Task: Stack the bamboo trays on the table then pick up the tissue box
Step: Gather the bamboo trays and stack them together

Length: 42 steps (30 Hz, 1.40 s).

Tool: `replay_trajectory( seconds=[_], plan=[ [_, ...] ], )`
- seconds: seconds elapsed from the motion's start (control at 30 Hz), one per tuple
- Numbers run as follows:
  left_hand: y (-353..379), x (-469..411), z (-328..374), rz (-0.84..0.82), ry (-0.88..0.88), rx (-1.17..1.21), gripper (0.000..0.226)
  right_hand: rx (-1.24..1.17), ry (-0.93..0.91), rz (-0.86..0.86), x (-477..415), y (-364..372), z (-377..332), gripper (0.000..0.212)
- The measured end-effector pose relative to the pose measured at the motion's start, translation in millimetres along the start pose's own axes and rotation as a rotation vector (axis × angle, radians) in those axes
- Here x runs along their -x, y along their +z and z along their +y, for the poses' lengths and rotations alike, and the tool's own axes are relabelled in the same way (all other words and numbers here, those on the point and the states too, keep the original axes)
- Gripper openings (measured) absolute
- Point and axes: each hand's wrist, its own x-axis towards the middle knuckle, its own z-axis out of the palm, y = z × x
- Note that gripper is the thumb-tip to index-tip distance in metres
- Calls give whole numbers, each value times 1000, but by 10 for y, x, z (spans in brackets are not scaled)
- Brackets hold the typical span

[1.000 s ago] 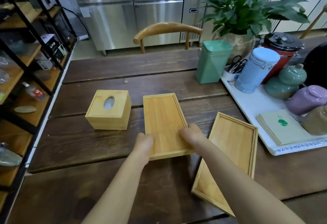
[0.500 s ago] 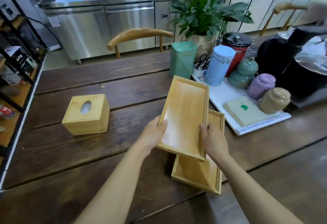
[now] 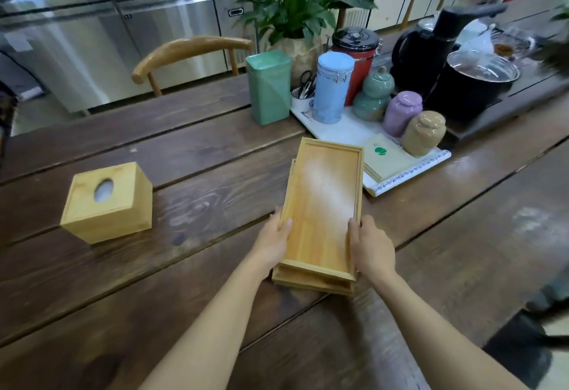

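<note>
Head view: a dark plank surface (image 3: 191, 205) seen from above, with 2 bare forearms reaching in from the bottom edge.
Upper tray (image 3: 323, 205): a long bamboo tray, open side up, sitting on the lower tray and nearly square with it; a pale glare runs across its floor.
Lower tray (image 3: 311, 283): almost fully covered; only its near edge and a thin strip along its left side show beneath the upper tray. It lies flat on the surface.
Left hand (image 3: 272, 242): at the upper tray's left long edge near the close end, thumb over the rim, fingers (image 3: 284, 226) closed against the side of the tray.
Right hand (image 3: 371, 248): at the right long edge opposite, fingers curled and clamped on the rim of the same tray.
Tissue box (image 3: 107, 201): a square bamboo box with an oval opening on top, standing upright on the surface well to the left of the trays, apart from both hands.
White tray (image 3: 409, 174): just beyond and right of the stack, carrying a blue canister (image 3: 332, 88), a red canister (image 3: 357, 60), a green gourd jar (image 3: 374, 97), a purple jar (image 3: 401, 112), a tan jar (image 3: 423, 132) and a pile of paper packets (image 3: 385, 158).
Green tin (image 3: 269, 86): upright on the surface, just left of the white tray.
Background: a potted plant (image 3: 295, 7), a wooden chair back (image 3: 187, 51) and a black kettle (image 3: 431, 41), partly blurred.
</note>
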Motion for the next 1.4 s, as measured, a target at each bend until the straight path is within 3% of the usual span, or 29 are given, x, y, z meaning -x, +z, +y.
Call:
replay_trajectory(
  seconds=[0.37,0.83,1.17,1.33,1.4],
  plan=[
    [76,41,-161,24,23,22,45,24,-19,-39,-16,161,122,40],
    [67,12,-291,27,3,88,46,144,-92,41,-45,240,185,30],
    [67,12,-310,14,0,101,46,-292,-30,-53,-5,314,217,39],
    [-91,122,-412,-48,196,79,55,-487,-221,-180,126,127,373,73],
    [-183,175,-545,-105,278,-79,55,-428,-359,-256,196,78,465,71]
  ],
)
